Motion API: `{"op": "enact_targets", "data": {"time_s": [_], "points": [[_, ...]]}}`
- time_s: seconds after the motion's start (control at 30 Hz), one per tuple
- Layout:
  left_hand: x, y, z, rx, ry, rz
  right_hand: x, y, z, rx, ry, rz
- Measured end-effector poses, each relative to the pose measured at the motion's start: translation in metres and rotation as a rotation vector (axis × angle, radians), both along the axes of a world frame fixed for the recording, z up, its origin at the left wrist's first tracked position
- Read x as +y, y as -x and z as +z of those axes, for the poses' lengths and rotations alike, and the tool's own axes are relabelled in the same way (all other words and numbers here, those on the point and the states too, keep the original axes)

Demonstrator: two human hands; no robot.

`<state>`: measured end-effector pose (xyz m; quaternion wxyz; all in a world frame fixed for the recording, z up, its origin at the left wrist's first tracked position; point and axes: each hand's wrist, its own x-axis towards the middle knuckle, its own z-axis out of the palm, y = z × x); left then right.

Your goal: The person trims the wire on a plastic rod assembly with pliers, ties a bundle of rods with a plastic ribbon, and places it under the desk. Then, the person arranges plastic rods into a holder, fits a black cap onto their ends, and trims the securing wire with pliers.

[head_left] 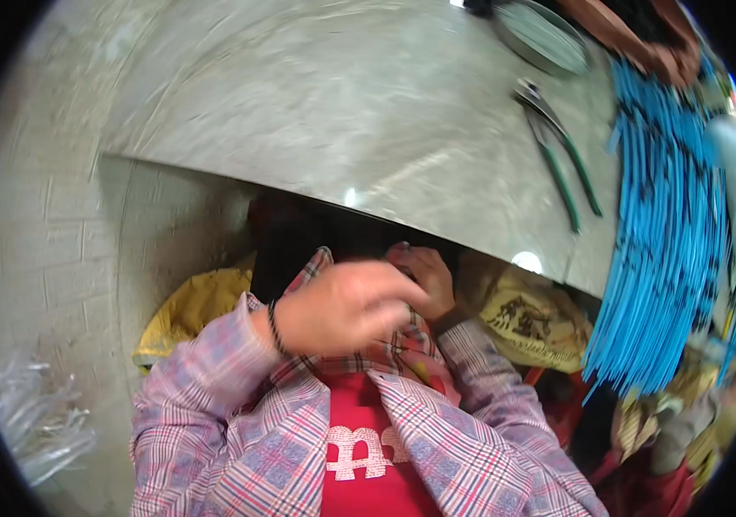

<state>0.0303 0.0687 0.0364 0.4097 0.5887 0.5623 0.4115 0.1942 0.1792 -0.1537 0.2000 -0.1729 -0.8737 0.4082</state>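
Note:
My left hand, with a dark braided band at the wrist, is in front of my chest and smeared by motion. Its fingers point toward my right hand and partly cover it; what they hold, if anything, does not show. My right hand is closed, its fingers curled inward, and I cannot make out what is in them. Just below both hands lies plaid cloth over my red shirt. Both hands are below the near edge of the grey table, close to my body.
Pliers with green handles rest on the table. A bundle of long blue strips hangs over its right side. Beyond are a round metal dish and another person's hand. Yellow sacks sit underneath; clear plastic strips lie at lower left.

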Motion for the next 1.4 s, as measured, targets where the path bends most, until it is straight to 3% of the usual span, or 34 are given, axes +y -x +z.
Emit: {"op": "enact_targets", "data": {"time_s": [0.1, 0.2, 0.3, 0.4, 0.57, 0.63, 0.7, 0.87, 0.97, 1.1, 1.17, 1.3, 1.33, 1.4], "points": [[0.031, -0.049, 0.086, 0.074, -0.368, -0.354, -0.006, 0.003, -0.010, 0.078, -0.017, -0.029], [0.053, -0.085, 0.140, 0.211, -0.439, -0.446, -0.009, 0.004, -0.016, 0.100, 0.029, -0.011], [0.070, -0.117, 0.168, 0.399, -0.579, -0.540, -0.010, -0.002, -0.022, 0.124, 0.066, 0.000], [0.079, -0.145, 0.164, 0.444, -0.628, -0.519, -0.009, -0.004, -0.026, 0.148, 0.069, 0.014], [0.091, -0.181, 0.143, 0.583, -0.830, -0.379, -0.002, -0.011, -0.027, 0.145, 0.055, 0.068], [0.097, -0.182, 0.132, 0.546, -0.549, -0.583, -0.002, -0.008, -0.021, 0.157, 0.039, 0.043], [0.096, -0.173, 0.100, 0.721, -0.454, -0.745, -0.001, -0.017, -0.020, 0.166, 0.106, -0.030], [0.056, -0.105, 0.035, 0.670, -0.162, -0.584, 0.005, -0.035, -0.025, 0.216, 0.135, -0.074], [0.022, -0.057, -0.006, 0.692, 0.089, -0.429, -0.001, -0.064, -0.022, 0.195, 0.525, -0.382], [-0.014, 0.004, -0.060, 0.676, 0.036, -0.317, -0.018, -0.139, -0.032, 0.527, 1.455, -0.830], [-0.031, 0.024, -0.091, 0.754, -0.039, -0.107, -0.028, -0.174, -0.012, 0.677, 1.544, -1.031], [-0.042, 0.020, -0.119, 0.774, -0.110, 0.109, -0.042, -0.221, 0.061, 1.332, 1.302, -1.058], [-0.044, 0.018, -0.123, 0.777, -0.120, 0.180, -0.038, -0.222, 0.089, 1.345, 1.271, -1.074], [-0.045, 0.019, -0.128, 0.758, -0.156, 0.183, -0.026, -0.215, 0.137, 1.456, 0.939, -1.350]]}}
